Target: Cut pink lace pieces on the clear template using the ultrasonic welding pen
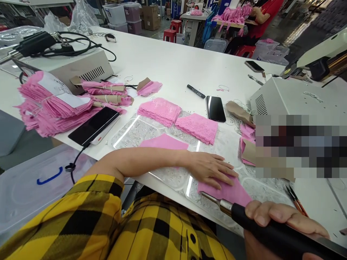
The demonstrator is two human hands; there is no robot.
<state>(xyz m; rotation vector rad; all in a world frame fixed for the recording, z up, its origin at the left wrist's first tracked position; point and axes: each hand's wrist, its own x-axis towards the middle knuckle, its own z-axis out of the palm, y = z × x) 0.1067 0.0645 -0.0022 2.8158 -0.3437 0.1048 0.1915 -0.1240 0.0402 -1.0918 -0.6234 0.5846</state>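
Note:
My left hand lies flat with its fingers stretched over a pink fabric piece, pressing it onto a clear plastic sheet on the table. My right hand is wrapped round a thick black-handled tool with a narrow metal tip. That tip touches or hovers just over the fabric's near left edge; I cannot tell which. Beyond my left forearm another pink piece is partly covered by the arm. Two neat stacks of pink lace fabric, a left stack and a right stack, sit farther back.
Tied pink bundles and a phone are at left, before a vented grey box. Another phone and a marker lie mid-table. A second grey box stands right, near thin pointed tools. A co-worker sits beyond.

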